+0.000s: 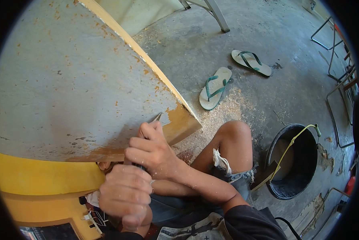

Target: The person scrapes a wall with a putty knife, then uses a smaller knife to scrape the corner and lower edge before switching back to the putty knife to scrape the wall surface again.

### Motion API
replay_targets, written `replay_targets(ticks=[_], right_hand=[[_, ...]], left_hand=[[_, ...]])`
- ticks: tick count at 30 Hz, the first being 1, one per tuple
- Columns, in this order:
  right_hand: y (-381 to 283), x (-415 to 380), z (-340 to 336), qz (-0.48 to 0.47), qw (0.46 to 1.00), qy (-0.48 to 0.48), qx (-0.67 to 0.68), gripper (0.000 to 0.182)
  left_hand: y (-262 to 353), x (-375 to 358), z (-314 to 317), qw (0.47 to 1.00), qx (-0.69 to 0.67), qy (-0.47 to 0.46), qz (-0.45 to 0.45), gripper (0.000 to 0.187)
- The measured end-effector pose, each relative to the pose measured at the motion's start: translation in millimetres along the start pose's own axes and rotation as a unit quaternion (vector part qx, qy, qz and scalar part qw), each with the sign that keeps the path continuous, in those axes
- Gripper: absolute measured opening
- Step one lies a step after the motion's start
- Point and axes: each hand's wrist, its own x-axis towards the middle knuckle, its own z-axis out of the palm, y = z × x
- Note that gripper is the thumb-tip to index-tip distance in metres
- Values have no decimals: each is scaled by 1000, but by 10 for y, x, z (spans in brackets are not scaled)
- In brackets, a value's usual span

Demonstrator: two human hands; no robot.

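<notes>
A large grey-painted board (67, 80) with worn patches of bare orange wood rests tilted in front of me, its corner (189, 122) pointing right. A thin metal scraper blade (157, 117) touches the board's face near that corner. My right hand (151, 152) is wrapped around the tool just below the blade, knuckles against the board's lower edge. My left hand (125, 192) is clenched lower down, apparently around the same handle, which is hidden inside both fists. My bare knee (235, 138) sits just right of the hands.
A yellow panel (39, 176) lies under the board. On the concrete floor are sawdust (231, 108), two green-strapped flip-flops (215, 88) (251, 63), a black bucket (303, 160) with a yellow handle, metal frames (339, 84) at right and a stand leg (217, 16).
</notes>
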Motion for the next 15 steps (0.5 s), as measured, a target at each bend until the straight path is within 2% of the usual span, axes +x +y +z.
replay_targets(ticks=[5, 8, 12, 14, 15], right_hand=[[109, -44, -18, 9, 1000, -15, -5, 17], [70, -18, -23, 9, 1000, -6, -4, 18], [42, -11, -57, -13, 1000, 12, -5, 19], [170, -37, -86, 27, 999, -2, -28, 20], [152, -28, -56, 20, 999, -5, -38, 20]], left_hand=[[-85, -20, -29, 1000, -1, -15, 0, 60], [-57, -25, -77, 999, -28, -29, -15, 54], [-64, 5, 24, 999, -26, -15, 15, 60], [-217, 0, 20, 997, -40, 36, -53, 61], [-90, -20, 31, 994, -22, 59, -87, 56]])
